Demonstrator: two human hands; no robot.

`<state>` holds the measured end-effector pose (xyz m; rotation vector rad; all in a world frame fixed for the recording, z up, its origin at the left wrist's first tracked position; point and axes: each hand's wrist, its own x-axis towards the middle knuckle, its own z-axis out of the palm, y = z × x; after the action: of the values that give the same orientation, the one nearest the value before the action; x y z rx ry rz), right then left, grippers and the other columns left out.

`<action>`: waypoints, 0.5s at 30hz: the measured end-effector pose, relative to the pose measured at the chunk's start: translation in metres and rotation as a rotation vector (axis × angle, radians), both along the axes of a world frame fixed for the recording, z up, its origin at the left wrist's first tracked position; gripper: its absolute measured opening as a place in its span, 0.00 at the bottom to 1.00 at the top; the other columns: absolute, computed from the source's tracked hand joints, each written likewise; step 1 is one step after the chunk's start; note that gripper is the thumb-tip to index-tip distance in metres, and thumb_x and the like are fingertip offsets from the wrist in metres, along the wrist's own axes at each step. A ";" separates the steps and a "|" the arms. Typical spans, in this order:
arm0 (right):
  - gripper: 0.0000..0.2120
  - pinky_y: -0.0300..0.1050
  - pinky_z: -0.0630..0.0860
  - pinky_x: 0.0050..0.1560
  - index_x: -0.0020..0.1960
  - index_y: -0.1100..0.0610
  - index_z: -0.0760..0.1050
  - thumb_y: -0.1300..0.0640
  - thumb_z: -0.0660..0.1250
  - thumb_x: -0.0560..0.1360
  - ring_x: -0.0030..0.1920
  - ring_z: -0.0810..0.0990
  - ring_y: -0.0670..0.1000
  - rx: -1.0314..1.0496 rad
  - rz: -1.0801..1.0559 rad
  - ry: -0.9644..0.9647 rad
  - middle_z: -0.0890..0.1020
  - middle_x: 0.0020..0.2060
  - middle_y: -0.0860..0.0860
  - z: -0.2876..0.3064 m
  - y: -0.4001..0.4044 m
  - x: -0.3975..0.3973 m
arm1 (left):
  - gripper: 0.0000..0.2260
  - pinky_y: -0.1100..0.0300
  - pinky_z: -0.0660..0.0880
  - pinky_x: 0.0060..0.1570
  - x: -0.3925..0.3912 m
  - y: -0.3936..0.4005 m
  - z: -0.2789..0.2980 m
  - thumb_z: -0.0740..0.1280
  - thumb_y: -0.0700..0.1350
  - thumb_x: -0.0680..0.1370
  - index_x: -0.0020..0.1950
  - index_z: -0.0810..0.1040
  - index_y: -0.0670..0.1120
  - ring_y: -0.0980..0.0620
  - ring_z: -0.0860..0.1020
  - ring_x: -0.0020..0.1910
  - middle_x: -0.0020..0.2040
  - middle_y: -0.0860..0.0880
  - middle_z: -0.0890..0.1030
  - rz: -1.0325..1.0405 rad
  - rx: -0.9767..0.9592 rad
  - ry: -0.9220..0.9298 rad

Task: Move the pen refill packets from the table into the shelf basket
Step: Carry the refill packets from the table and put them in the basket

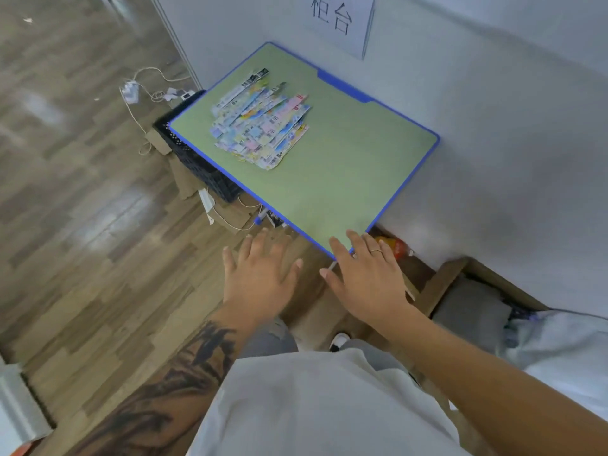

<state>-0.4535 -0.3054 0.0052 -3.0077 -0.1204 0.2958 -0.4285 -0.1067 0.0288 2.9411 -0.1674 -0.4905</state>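
**Table, packets and two hands**

Table (345, 179): green top, blue edging, set against a white wall (493, 110).
Crate (197, 166): black, on the floor beneath the table's far-left edge.
Pen refill packets (261, 123): one fanned heap on the table's far-left part, well apart from both hands.
Left hand (260, 274): fingers spread, empty, held off the near edge.
Right hand (368, 274): fingers spread, empty, fingertips over the near corner; ring on one finger.
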 end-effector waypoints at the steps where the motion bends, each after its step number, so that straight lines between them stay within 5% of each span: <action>1: 0.29 0.63 0.70 0.71 0.75 0.51 0.72 0.36 0.60 0.79 0.71 0.74 0.64 -0.004 -0.008 0.008 0.75 0.73 0.59 -0.002 0.003 0.010 | 0.26 0.34 0.50 0.77 0.015 0.001 -0.002 0.55 0.64 0.83 0.80 0.62 0.60 0.43 0.59 0.81 0.82 0.48 0.60 -0.014 -0.003 -0.004; 8: 0.29 0.62 0.69 0.71 0.75 0.50 0.72 0.36 0.59 0.79 0.71 0.74 0.63 0.017 -0.158 0.049 0.74 0.73 0.58 -0.022 0.028 0.105 | 0.26 0.36 0.57 0.75 0.139 0.018 -0.030 0.53 0.65 0.82 0.79 0.63 0.58 0.42 0.61 0.80 0.81 0.46 0.62 -0.155 0.060 0.009; 11: 0.29 0.60 0.68 0.72 0.75 0.50 0.71 0.37 0.64 0.79 0.70 0.74 0.63 0.027 -0.232 0.098 0.74 0.73 0.58 -0.033 0.053 0.152 | 0.27 0.35 0.52 0.77 0.202 0.041 -0.041 0.55 0.64 0.83 0.81 0.61 0.57 0.40 0.58 0.81 0.82 0.45 0.61 -0.176 0.062 0.056; 15: 0.28 0.58 0.67 0.71 0.76 0.50 0.68 0.36 0.58 0.81 0.70 0.74 0.62 0.052 -0.344 0.184 0.74 0.73 0.56 -0.041 0.088 0.216 | 0.27 0.33 0.48 0.78 0.277 0.067 -0.049 0.54 0.63 0.84 0.82 0.58 0.57 0.41 0.54 0.82 0.83 0.45 0.57 -0.290 0.056 0.084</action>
<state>-0.2372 -0.2174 -0.0359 -2.8621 0.3942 0.5176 -0.1518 -0.0393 -0.0201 2.9557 -0.5836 -0.6658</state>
